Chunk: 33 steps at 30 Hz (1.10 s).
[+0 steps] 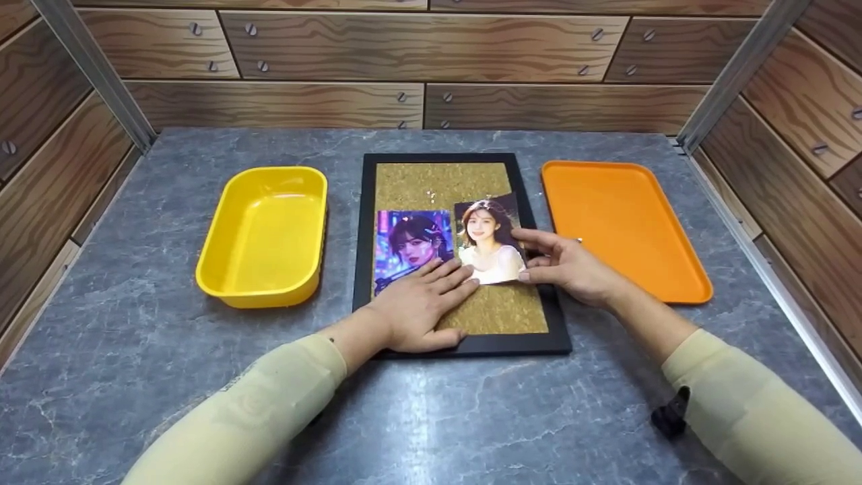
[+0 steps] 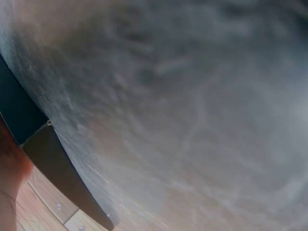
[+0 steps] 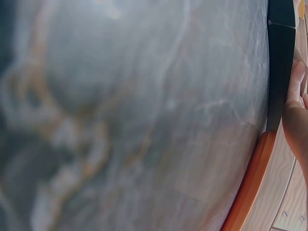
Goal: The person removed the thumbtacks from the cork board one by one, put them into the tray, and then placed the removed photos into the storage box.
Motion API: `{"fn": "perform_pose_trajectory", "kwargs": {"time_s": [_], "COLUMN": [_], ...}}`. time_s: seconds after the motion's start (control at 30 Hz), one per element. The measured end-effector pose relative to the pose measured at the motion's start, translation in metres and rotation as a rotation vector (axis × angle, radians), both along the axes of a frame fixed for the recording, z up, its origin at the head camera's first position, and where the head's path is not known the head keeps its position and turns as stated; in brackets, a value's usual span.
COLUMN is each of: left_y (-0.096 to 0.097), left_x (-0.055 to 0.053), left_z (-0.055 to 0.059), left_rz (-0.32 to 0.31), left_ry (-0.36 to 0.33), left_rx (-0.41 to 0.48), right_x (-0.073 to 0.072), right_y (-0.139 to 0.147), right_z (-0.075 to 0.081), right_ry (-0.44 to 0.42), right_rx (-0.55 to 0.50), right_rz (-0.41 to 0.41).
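A cork board (image 1: pixel 471 313) in a black frame lies on the grey marbled table. Two photos lie side by side on it: a purple-blue picture of a person (image 1: pixel 407 239) at left and a portrait in white clothing (image 1: pixel 488 252) at right. My left hand (image 1: pixel 421 303) rests flat, fingers spread, over the lower part of the purple picture, fingertips touching the portrait's lower left corner. With thumb and index finger, my right hand (image 1: pixel 569 266) holds the portrait's right edge. A few small shiny pieces (image 1: pixel 432 196) sit on the cork above the photos.
To the left stands a yellow plastic basin (image 1: pixel 259 296). An orange tray (image 1: pixel 636 222) lies at the right, partly behind my right forearm. Wood-patterned walls (image 1: pixel 417 47) enclose the table's back and sides. Both wrist views show mostly blurred tabletop.
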<state>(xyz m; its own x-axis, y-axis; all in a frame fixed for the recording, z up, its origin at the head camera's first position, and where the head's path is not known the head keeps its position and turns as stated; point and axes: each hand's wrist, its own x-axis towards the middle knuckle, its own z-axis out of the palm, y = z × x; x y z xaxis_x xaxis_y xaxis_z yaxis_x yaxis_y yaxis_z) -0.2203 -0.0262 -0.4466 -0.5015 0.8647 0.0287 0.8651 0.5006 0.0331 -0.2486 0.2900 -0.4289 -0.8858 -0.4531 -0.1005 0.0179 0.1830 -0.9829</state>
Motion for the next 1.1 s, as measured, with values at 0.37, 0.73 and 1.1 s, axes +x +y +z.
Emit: {"fn": "perform_pose_trajectory", "kwargs": {"time_s": [0.37,0.73,1.1], "left_y": [0.0008,0.0014,0.0017], "left_x": [0.0007,-0.0006,0.0018], "left_z": [0.0010,0.0000,0.0022], "left_rz": [0.013,-0.003,0.004], "left_ry": [0.007,0.077,0.129], "left_rx": [-0.016,-0.009,-0.019], "right_x": [-0.0004,-0.0007,0.0010], "right_y": [-0.0003,0.0007,-0.0012], "right_z": [0.0007,-0.0019,-0.0002], "right_ry": [-0.027,0.006,0.001], "right_rx": [0.014,0.008,0.006], "right_rz": [-0.011,-0.022,-0.024]}}
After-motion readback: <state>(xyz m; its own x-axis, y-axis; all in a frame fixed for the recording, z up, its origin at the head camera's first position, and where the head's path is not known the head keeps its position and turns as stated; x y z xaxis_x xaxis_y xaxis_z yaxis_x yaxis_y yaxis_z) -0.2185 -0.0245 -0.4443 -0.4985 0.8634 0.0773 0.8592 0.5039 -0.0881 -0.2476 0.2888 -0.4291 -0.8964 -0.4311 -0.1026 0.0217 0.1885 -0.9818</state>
